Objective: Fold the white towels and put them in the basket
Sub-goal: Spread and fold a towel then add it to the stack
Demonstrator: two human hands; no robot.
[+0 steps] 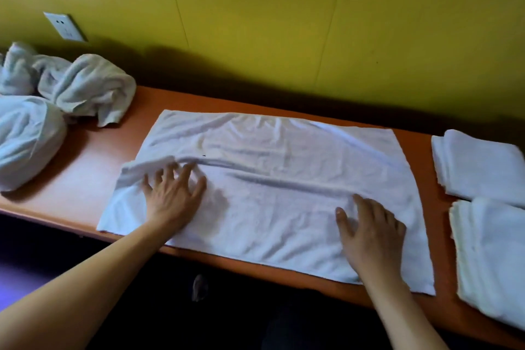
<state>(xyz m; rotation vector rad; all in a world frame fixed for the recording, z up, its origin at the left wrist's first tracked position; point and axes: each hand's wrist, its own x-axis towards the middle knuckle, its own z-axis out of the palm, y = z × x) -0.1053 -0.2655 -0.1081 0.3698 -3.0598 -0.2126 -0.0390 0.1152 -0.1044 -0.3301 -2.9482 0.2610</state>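
A white towel (272,190) lies spread across the middle of the orange desk (85,167). The left hand (173,196) and right hand (372,233) both press flat on it, fingers straight, gripping nothing. Crumpled towels (85,88) sit at upper left; two folded stacks (480,167) (possibly several towels each) lie at the right edge.

So, the count: one towel (270,193) spread flat on the surface (85,167), two folded towels (480,165) (491,258) at the right, about three crumpled ones (85,88) in a heap at left, hard to separate. Two hands (173,196) (372,233), one wall socket (65,26).
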